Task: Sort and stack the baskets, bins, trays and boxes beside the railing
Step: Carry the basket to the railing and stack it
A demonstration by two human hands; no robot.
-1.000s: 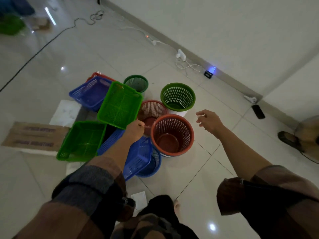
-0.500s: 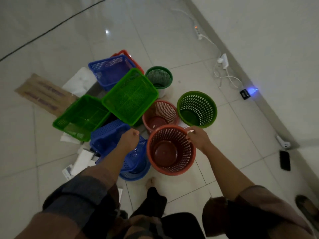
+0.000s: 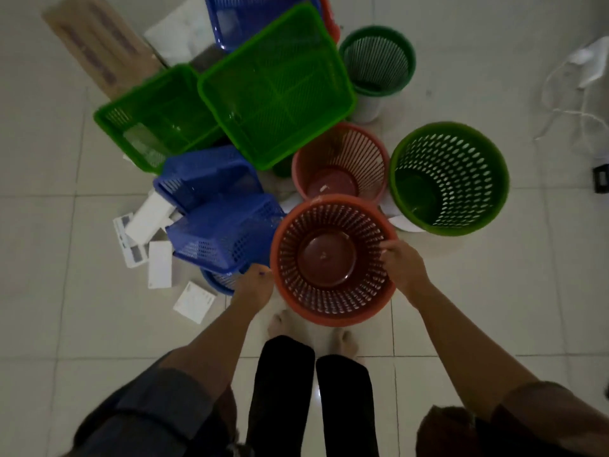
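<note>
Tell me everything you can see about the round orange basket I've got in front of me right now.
The round orange perforated plastic basket stands upright with its mouth open, nearest the person's feet. Its walls carry rows of small holes; the solid base looks dark red and empty. The right hand grips its right rim and the left hand is at its left rim. A paler orange slatted basket sits just behind it, a blue mesh basket to its left.

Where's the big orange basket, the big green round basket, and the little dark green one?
big orange basket [image 3: 318, 255], head view, dark solid bottom inside.
big green round basket [image 3: 461, 179], head view, holed inner wall.
little dark green basket [image 3: 379, 57], head view, slotted inner wall.
</note>
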